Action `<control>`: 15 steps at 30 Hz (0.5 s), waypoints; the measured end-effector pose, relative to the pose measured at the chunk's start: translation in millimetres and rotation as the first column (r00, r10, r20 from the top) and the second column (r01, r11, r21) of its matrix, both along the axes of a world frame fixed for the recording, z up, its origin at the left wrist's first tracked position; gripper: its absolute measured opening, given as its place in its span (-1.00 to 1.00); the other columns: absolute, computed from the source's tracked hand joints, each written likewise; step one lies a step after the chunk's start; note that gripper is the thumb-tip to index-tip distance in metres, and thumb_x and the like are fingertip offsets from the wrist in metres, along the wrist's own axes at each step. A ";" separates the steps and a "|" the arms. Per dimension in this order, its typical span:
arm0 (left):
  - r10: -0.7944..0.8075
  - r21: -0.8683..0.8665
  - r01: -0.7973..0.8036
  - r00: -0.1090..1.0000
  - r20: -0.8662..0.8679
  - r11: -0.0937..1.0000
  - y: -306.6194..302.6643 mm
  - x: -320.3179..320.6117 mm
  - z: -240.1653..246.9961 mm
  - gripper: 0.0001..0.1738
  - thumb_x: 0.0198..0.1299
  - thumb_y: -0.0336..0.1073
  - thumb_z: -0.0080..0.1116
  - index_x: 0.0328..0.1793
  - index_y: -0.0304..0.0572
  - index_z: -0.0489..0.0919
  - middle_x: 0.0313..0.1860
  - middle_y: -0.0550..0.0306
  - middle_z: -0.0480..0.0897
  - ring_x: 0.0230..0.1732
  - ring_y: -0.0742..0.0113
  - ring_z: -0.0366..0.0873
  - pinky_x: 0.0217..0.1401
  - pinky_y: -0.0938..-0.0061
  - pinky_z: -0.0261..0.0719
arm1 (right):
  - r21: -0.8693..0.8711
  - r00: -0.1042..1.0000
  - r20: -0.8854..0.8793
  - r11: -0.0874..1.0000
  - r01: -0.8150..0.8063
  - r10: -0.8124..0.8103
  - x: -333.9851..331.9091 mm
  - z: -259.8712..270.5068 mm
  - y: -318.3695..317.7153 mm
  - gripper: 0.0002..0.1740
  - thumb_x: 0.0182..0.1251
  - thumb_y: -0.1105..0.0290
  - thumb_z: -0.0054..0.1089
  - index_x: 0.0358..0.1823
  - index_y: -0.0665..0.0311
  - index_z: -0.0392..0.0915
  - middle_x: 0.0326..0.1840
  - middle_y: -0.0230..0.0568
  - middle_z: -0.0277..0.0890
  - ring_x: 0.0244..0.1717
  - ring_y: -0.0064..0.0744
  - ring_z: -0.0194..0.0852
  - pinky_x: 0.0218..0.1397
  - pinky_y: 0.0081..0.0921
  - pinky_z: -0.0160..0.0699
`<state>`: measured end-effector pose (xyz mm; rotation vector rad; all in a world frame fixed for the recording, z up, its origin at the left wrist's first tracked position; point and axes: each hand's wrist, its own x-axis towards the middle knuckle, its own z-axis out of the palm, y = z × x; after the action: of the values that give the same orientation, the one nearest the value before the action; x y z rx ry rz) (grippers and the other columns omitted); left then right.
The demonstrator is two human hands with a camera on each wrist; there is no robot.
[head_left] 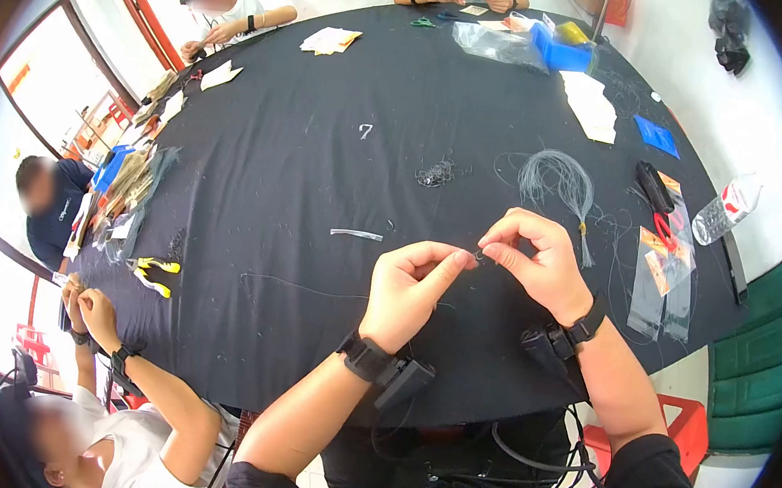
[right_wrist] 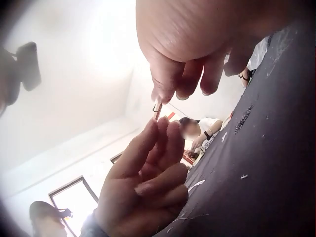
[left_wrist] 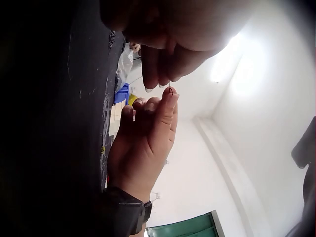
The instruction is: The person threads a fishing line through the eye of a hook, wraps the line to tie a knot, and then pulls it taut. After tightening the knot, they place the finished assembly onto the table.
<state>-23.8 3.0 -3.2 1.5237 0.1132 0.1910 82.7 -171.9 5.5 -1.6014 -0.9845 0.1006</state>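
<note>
A small dark hook shows at the right hand's fingertips in the right wrist view; in the left wrist view the hook lies against that thumb. My right hand pinches it between thumb and forefinger. Just left of it, my left hand has thumb and forefinger pressed together on something too fine to make out, perhaps line. Both hands are held above the black cloth, tips nearly touching. A thin line runs over the cloth to the left of my left hand.
Ahead lie a pile of small dark hooks, a clear short tube and a coiled bundle of line. Red-handled scissors and a bottle stand right. Yellow-handled pliers lie left, near another person's hands.
</note>
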 end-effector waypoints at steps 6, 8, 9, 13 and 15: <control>0.007 0.025 -0.010 0.996 0.084 1.000 -1.2 4.3 -10.8 -0.72 0.36 -0.26 0.22 0.02 -0.34 0.68 -0.11 0.14 0.73 -0.20 0.51 0.62 -0.15 0.60 0.58 | 0.014 0.997 0.072 1.000 -0.017 0.016 -3.5 -0.3 2.7 -0.93 0.21 0.53 0.39 -0.28 0.27 0.69 -0.38 -0.37 0.55 -0.40 -0.60 0.41 -0.32 -0.62 0.36; -0.024 0.002 0.024 0.998 0.060 1.000 -0.5 2.9 -10.7 -0.74 0.34 -0.29 0.24 0.03 -0.34 0.67 -0.13 0.14 0.73 -0.19 0.49 0.63 -0.13 0.59 0.59 | 0.036 0.995 0.095 0.999 -0.024 0.021 -3.1 -1.3 4.0 -0.93 0.20 0.55 0.39 -0.29 0.26 0.70 -0.39 -0.37 0.55 -0.40 -0.59 0.43 -0.32 -0.62 0.37; -0.041 -0.010 0.041 0.998 0.048 0.999 -0.6 2.2 -10.3 -0.74 0.34 -0.30 0.25 0.03 -0.34 0.67 -0.14 0.13 0.73 -0.19 0.49 0.64 -0.12 0.58 0.60 | 0.041 0.995 0.098 0.999 -0.029 0.025 -2.9 -2.1 4.3 -0.93 0.20 0.55 0.39 -0.29 0.26 0.70 -0.39 -0.36 0.56 -0.39 -0.58 0.44 -0.32 -0.61 0.38; -0.057 -0.098 0.060 0.998 0.039 0.993 -2.0 1.0 -6.5 -0.77 0.32 -0.31 0.27 -0.03 -0.35 0.68 -0.17 0.13 0.73 -0.27 0.50 0.63 -0.18 0.61 0.58 | 0.068 0.995 0.088 0.996 -0.059 0.053 -1.8 -5.2 4.3 -0.92 0.19 0.53 0.40 -0.27 0.25 0.72 -0.38 -0.35 0.57 -0.37 -0.57 0.47 -0.31 -0.62 0.39; -0.045 -0.078 0.049 0.997 0.057 0.996 -2.0 1.2 -6.6 -0.78 0.32 -0.30 0.28 -0.06 -0.34 0.69 -0.19 0.14 0.73 -0.34 0.53 0.60 -0.27 0.65 0.55 | 0.083 0.996 0.062 0.994 -0.074 0.069 -1.7 -6.7 4.1 -0.90 0.19 0.52 0.41 -0.25 0.24 0.73 -0.37 -0.36 0.59 -0.36 -0.58 0.48 -0.31 -0.63 0.39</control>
<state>-22.6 1.0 -9.9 1.4396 0.0406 0.1885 81.0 -167.8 -1.1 -1.4991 -1.0781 0.0602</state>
